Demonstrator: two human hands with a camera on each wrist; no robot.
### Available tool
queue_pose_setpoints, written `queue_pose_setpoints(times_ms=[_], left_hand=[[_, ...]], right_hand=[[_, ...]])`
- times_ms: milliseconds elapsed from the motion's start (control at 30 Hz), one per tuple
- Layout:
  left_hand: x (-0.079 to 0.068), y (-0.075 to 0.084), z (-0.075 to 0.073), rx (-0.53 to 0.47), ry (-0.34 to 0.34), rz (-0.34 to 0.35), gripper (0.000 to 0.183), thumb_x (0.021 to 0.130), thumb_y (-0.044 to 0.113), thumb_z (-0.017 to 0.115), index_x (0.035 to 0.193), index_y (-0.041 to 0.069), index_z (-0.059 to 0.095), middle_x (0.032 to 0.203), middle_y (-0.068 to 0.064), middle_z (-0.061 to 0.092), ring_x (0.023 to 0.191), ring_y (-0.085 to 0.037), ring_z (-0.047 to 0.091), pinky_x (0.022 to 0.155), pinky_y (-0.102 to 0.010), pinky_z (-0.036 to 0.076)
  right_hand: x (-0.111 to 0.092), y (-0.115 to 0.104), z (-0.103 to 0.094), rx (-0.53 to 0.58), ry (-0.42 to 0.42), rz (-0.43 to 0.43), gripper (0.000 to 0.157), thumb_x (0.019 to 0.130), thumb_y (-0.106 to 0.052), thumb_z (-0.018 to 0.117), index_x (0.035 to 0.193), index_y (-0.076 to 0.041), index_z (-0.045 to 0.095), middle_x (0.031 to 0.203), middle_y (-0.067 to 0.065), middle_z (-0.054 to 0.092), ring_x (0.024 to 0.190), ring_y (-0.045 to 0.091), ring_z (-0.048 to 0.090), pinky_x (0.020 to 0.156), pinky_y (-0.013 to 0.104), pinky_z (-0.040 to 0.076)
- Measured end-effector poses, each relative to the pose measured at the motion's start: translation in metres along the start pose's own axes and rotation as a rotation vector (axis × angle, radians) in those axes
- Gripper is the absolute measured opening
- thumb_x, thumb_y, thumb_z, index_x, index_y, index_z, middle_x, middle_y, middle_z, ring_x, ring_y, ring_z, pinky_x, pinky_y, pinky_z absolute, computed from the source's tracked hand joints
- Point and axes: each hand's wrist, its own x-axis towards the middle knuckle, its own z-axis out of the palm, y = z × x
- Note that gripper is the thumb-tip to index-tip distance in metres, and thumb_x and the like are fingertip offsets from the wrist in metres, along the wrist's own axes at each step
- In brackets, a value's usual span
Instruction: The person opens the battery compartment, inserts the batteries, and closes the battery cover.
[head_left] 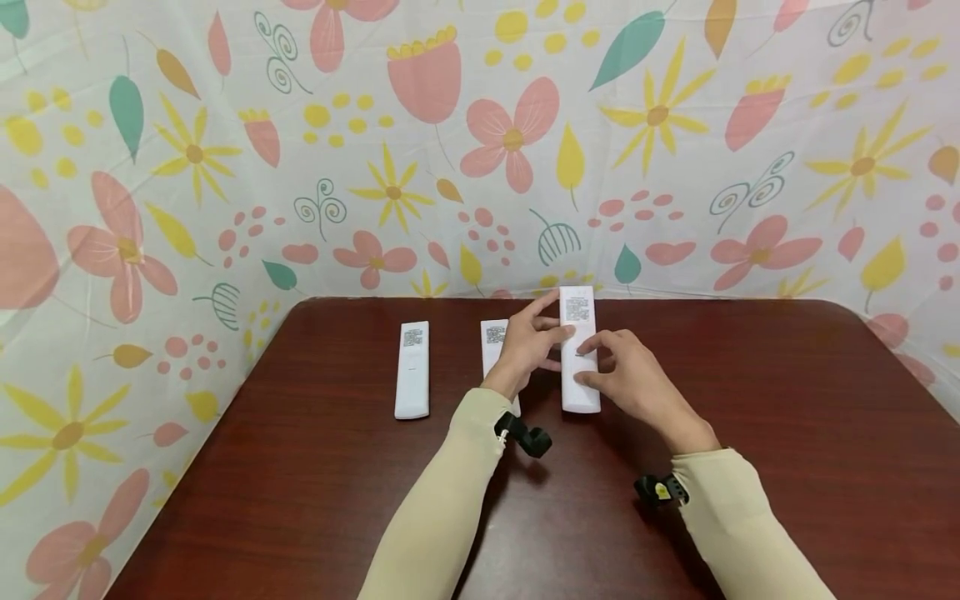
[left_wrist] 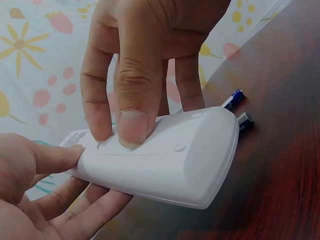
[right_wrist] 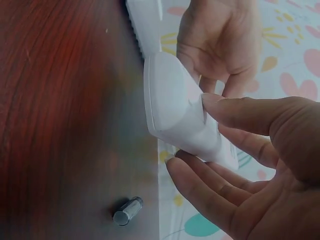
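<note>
A white remote control is held back side up above the table, its printed label toward the far end. My left hand grips it from the left, thumb on the back and fingers underneath, as the left wrist view shows. From the right, my right hand has its thumb and index finger on the battery cover, near the small catch. In the right wrist view, the other fingers of that hand curl along the remote's side. Beyond the remote's end, two batteries, one blue and one dark, lie on the table.
Another white remote lies back up on the left of the dark wooden table. A further remote lies partly hidden under my left wrist. A flower-patterned cloth hangs behind the table's far edge.
</note>
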Motion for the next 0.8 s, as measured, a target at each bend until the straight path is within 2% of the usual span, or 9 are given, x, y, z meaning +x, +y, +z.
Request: queue_pose_setpoints(times_ms=[433,667,800], left_hand=[[0.0006,0.0034,0.0027,-0.015,0.005,0.026,0.063,0.099,0.009,0.077,0.153,0.037,0.06,0.108,0.003,0.075,0.087,-0.021,0.076,0.062,-0.043,0.065],[-0.0004,0.0047,0.0023,-0.022,0.01,0.036,0.064,0.099,0.009,0.078,0.155,0.033,0.058,0.107,0.002,0.075,0.091,-0.027,0.076,0.061,-0.044,0.065],[-0.0013,0.0044,0.0021,-0.031,0.015,0.032,0.063,0.099,0.009,0.078,0.153,0.035,0.06,0.107,0.002,0.074,0.092,-0.028,0.076,0.061,-0.044,0.065]], right_hand=[[0.0004,-0.0001,-0.0004,0.014,0.005,-0.02,0.032,0.095,0.001,0.079,0.12,0.005,0.06,0.123,0.031,0.048,0.103,0.042,0.068,0.082,0.045,0.06],[0.0007,0.0003,-0.0007,0.003,0.005,-0.035,0.032,0.095,0.001,0.078,0.12,0.005,0.06,0.124,0.032,0.048,0.103,0.041,0.066,0.083,0.047,0.058],[0.0001,-0.0004,-0.0009,0.008,0.004,-0.037,0.032,0.095,0.001,0.079,0.121,0.005,0.06,0.124,0.032,0.049,0.105,0.043,0.066,0.083,0.047,0.059]])
